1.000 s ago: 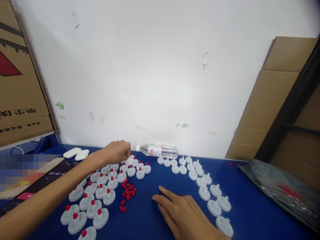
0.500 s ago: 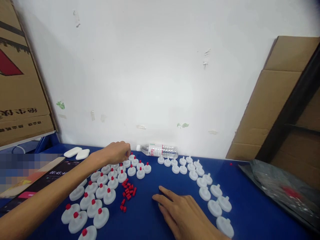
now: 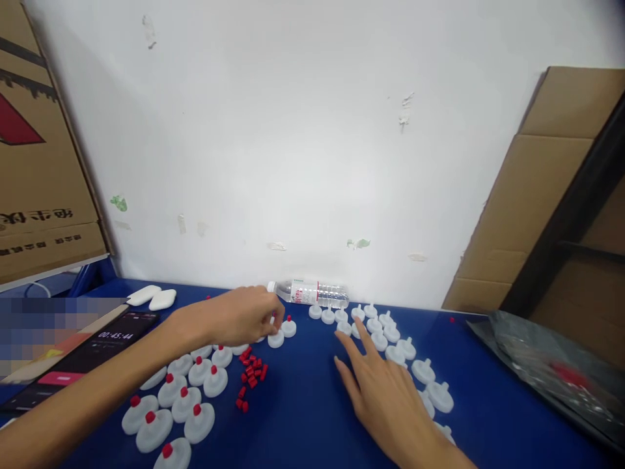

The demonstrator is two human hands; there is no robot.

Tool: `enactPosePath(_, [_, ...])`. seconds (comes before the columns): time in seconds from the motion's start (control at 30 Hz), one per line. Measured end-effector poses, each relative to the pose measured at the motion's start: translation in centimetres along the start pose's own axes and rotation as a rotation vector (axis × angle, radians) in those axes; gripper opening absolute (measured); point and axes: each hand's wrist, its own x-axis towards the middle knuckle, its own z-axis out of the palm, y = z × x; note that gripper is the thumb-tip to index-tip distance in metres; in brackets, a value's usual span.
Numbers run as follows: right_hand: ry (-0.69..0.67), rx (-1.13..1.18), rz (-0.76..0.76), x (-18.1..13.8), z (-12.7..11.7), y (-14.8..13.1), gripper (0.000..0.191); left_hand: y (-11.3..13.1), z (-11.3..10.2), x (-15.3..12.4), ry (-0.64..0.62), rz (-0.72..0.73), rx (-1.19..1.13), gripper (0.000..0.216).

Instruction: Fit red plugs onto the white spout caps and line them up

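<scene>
My left hand (image 3: 249,316) reaches over the left group of white round plastic discs. Its fingers are pinched at the red cap (image 3: 274,316) of a disc (image 3: 276,340) near the back; the fingertips partly hide the cap. Several discs in this group wear red caps on their stems, such as the disc (image 3: 199,425) near the front. My right hand (image 3: 378,384) is open, fingers spread, holding nothing that shows. Its fingertips are by uncapped white discs (image 3: 379,341) on the right, some hidden behind the hand. Loose red caps (image 3: 252,372) lie in a small heap between the hands.
A clear plastic bottle (image 3: 312,293) lies along the wall. At left are a phone (image 3: 114,335) with a timer, two white rounded objects (image 3: 162,299) and a printed carton (image 3: 49,163). A grey plastic bag (image 3: 547,371) and cardboard (image 3: 527,195) are on the right.
My left hand has moved right and slightly nearer, from the back of the capped group to discs at its right edge. My right hand has moved right and forward to the uncapped discs.
</scene>
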Motion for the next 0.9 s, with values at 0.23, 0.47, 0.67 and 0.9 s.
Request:
enactPosePath(0.23, [-0.039, -0.054, 0.072, 0.7, 0.3, 1.4, 0.051, 0.4, 2.4, 0.1, -0.101, 0.058, -0.01, 0.021])
enactPosePath(0.47, [-0.052, -0.04, 0.067, 1.2, 0.8, 2.2, 0.047, -0.6, 3.2, 0.9, -0.152, 0.045, -0.004, 0.009])
enactPosePath(0.67, [-0.095, -0.078, 0.043, 0.6, 0.5, 1.5, 0.045, -0.8, 3.6, 1.3, -0.18, 0.042, -0.027, 0.017])
enactPosePath(0.9, [-0.122, -0.04, 0.066, 0.8, 0.6, 1.4, 0.057, -0.6, 3.7, 1.6, -0.218, 0.026, -0.084, 0.014])
